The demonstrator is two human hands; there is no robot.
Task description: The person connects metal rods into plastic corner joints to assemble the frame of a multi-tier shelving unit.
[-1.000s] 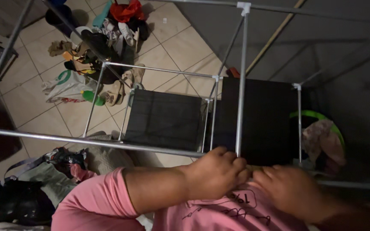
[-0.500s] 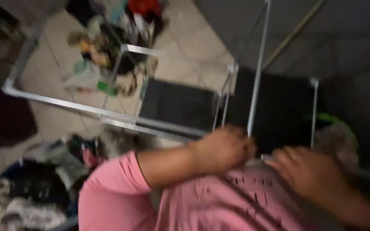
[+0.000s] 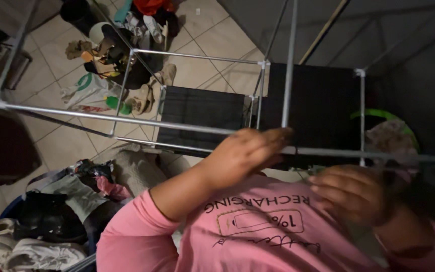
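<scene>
The left hand (image 3: 245, 153) is in the middle of the frame, with its fingers stretched out flat and close together. The fingertips touch the bottom end of a thin upright metal pole (image 3: 289, 65), right where it meets a long metal bar (image 3: 127, 121) that runs across the frame from the left edge to the right. This hand is not wrapped around anything. The right hand (image 3: 348, 191) is lower down on the right side of the frame, just under the long bar. Its fingers are curled in a little, and I cannot tell if it holds anything. Both arms come out of a pink shirt (image 3: 258, 236) at the bottom of the frame. The pole and the bar are parts of a shiny metal frame shaped like a box, with white corner pieces (image 3: 264, 64) joining the poles. Inside the frame, near the middle, there are two dark flat shelves (image 3: 202, 113), one beside the other. Under it all is a tiled floor (image 3: 212, 40). At the upper left of the frame there is a pile of shoes and sandals (image 3: 127, 40) and a white plastic bag (image 3: 86, 93). At the lower left there is a heap of clothes (image 3: 61, 211). At the right edge, a green basket (image 3: 383, 117) with cloth in it sits in the dark.
</scene>
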